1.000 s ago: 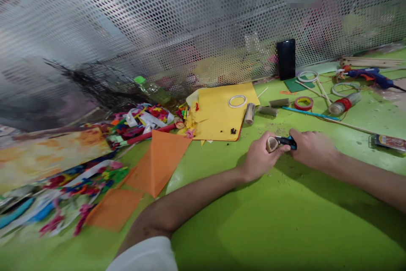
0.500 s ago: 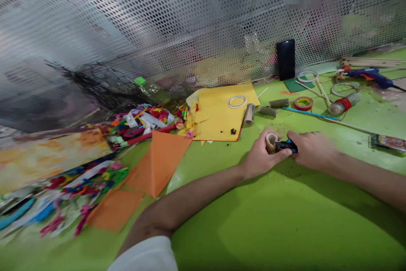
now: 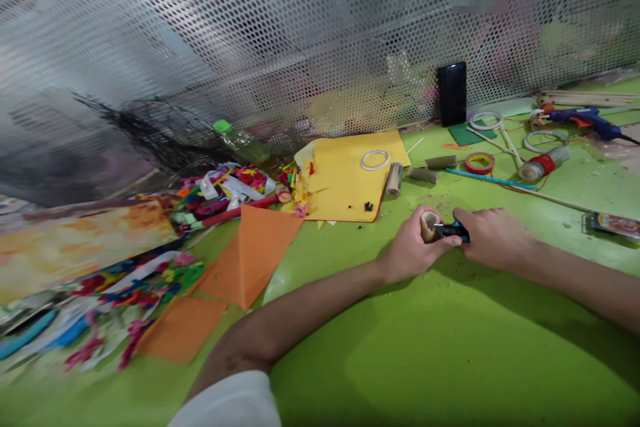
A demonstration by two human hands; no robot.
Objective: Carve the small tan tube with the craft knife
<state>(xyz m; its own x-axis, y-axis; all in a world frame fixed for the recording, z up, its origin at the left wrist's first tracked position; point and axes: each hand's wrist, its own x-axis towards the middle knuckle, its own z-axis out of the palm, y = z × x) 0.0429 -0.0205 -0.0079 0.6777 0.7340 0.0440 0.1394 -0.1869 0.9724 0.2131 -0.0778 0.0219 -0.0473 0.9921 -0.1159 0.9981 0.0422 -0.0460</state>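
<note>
My left hand (image 3: 411,250) is closed around a short hollow tube (image 3: 429,226), perhaps bamboo, with its open end facing up. In my right hand (image 3: 493,235) is a blue and black box cutter (image 3: 454,232), its blade end against the tube's rim. My left thumb reaches across to the cutter. Small shavings (image 3: 435,202) lie scattered on the green table (image 3: 400,354) around both hands. Beyond them lie a tube piece (image 3: 394,180) by the yellow sheet and two more pieces, one of them a grey-brown tube (image 3: 441,162).
Yellow paper (image 3: 340,180) carries a white ring (image 3: 375,160). Orange sheets (image 3: 263,240) and a colourful heap of scraps (image 3: 230,184) lie leftward. A phone (image 3: 452,94) leans on the perforated metal screen (image 3: 300,34). Red tape (image 3: 479,162) and a blue glue gun (image 3: 583,122) are at right.
The tube's top has tilted slightly in my left hand. Otherwise both hands keep nearly the same place, with the cutter still at the rim.
</note>
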